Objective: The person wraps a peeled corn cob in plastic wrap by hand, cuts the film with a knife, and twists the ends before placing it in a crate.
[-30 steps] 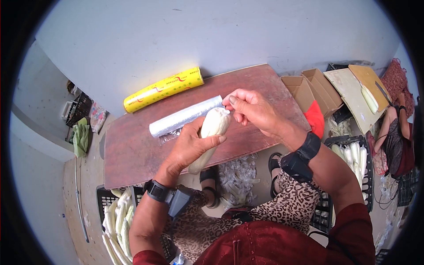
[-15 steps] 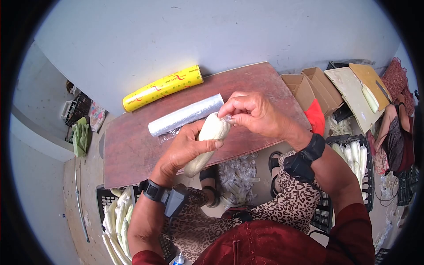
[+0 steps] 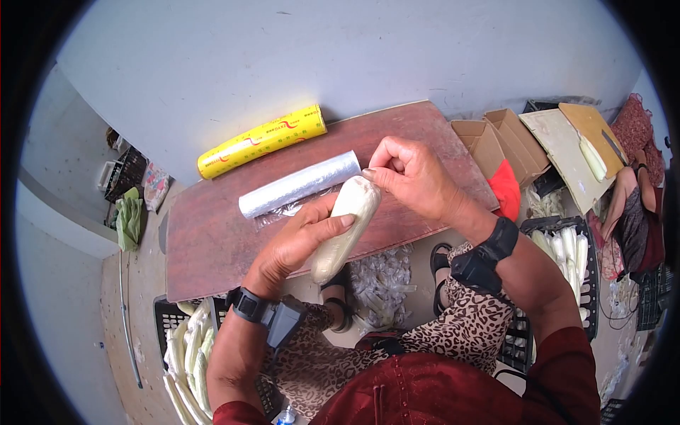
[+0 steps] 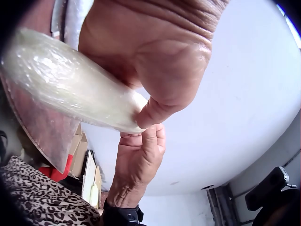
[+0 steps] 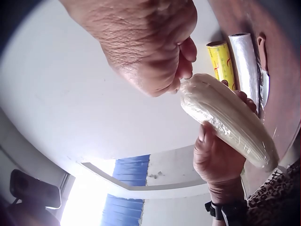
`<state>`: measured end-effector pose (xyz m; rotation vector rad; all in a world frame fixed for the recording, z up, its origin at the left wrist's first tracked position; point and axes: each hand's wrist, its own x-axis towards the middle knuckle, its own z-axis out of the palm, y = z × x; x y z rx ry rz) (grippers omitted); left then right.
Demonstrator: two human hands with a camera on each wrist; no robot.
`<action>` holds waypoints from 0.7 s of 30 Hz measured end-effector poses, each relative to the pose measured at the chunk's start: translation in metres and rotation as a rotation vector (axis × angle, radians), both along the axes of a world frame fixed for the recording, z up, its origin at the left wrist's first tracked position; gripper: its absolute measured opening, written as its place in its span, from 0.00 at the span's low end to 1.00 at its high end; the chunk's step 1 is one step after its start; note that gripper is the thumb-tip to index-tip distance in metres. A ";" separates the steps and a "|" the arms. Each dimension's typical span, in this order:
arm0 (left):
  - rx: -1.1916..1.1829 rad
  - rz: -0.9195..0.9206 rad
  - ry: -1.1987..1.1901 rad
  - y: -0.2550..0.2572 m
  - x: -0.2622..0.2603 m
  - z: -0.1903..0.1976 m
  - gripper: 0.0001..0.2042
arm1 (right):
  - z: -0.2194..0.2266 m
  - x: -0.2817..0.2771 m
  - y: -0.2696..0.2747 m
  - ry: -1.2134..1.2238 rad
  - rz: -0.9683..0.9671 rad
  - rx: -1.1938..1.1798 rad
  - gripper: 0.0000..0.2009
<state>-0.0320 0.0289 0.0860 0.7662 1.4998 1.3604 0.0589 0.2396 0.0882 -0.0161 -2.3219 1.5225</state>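
Note:
My left hand [image 3: 301, 237] grips a long pale vegetable [image 3: 343, 237], tightly wrapped in clear film, with the thumb along its side. It is tilted over the table's near edge, upper end toward the wall. At that upper end my right hand [image 3: 418, 180] has its thumb and curled forefinger together, pinching the film. In the left wrist view the wrapped vegetable [image 4: 61, 80] shines under smooth film. The right wrist view shows the right hand's fingertips [image 5: 187, 74] right at the vegetable's end. Behind the hands lies a roll of clear film [image 3: 301, 185] on the reddish table [image 3: 205, 248].
A yellow printed roll [image 3: 262, 142] lies near the wall, and a knife [image 5: 264, 66] beside the clear roll. Black crates of pale vegetables stand left [image 3: 164, 312] and right [image 3: 593, 283]. Cardboard boxes [image 3: 506, 149] and a red cloth [image 3: 504, 190] are at the right; plastic scraps [image 3: 379, 283] lie below.
The wrapped vegetable has shifted slightly right and its near end has swung into fuller view. My right hand first came in to the upper end, then drew up slightly, its fingers still at the tip.

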 end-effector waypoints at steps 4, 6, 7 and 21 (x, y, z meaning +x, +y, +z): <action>-0.007 0.001 0.095 0.002 0.004 0.004 0.26 | 0.000 0.000 0.000 0.052 0.038 -0.096 0.03; -0.002 -0.006 0.119 0.004 0.005 0.003 0.25 | 0.001 0.001 -0.002 0.129 0.065 -0.140 0.03; -0.002 -0.003 0.121 0.004 0.004 0.003 0.25 | 0.001 0.001 -0.001 0.169 0.049 -0.057 0.02; 0.103 0.128 0.195 0.008 0.000 -0.005 0.26 | 0.015 0.006 0.000 -0.033 -0.082 0.140 0.11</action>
